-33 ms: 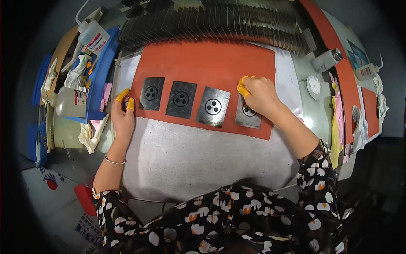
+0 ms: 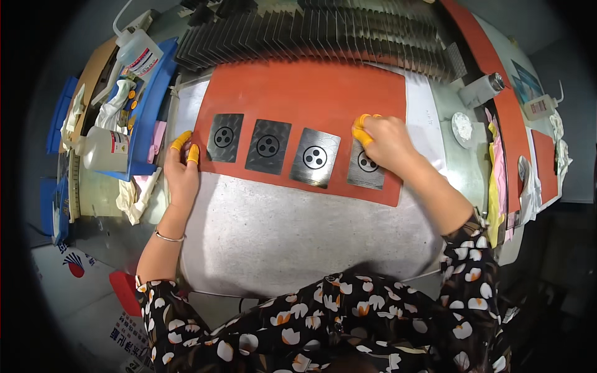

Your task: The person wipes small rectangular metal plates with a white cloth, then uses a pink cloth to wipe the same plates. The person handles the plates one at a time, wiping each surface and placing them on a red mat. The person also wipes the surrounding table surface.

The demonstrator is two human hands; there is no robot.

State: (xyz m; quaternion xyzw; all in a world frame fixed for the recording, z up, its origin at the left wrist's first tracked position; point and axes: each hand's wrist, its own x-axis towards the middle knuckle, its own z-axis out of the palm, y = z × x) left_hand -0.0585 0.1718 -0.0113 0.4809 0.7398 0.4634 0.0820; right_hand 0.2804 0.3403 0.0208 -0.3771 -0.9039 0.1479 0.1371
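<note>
Plates (image 2: 314, 158), four in a spaced row on the near half of the red mat (image 2: 298, 90), with the right hand (image 2: 387, 142) over the rightmost one.

On the mat's right side, the right hand's fingers are bunched over that plate's upper part; they hide whether they pinch anything or merely press. At the mat's left edge, the left hand (image 2: 181, 177) holds nothing, thumb and finger apart, perhaps placed there to steady the mat. Yellow cots (image 2: 193, 153) cover fingertips on both hands, probably to keep prints off shiny faces. Gaps between plates likely let each be reached without brushing its neighbour. Beyond the mat's far edge, dark sheets (image 2: 298, 40) stand on edge, apparently spaced so their faces stay apart.
</note>
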